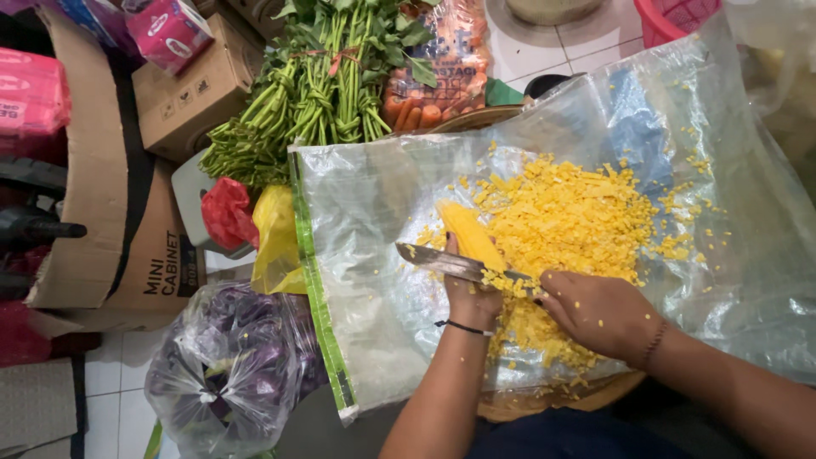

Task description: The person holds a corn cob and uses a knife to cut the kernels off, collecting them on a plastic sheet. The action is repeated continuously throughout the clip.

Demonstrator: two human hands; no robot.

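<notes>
The corn cob [469, 234] is gripped by the left hand [470, 299]; the knife [450, 264], clasped in the right hand [599, 313], is best drawn shallowly, clear of the fingers.

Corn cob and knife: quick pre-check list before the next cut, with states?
1. Left hand grips the corn cob: ok.
2. Right hand holds the knife handle: ok; handle itself hidden.
3. Blade lies across the cob: ok.
4. Left fingers clear of the edge: cannot tell; they sit right beside the blade.
5. Clear plastic sheet lies under the cut kernels: ok.
</notes>
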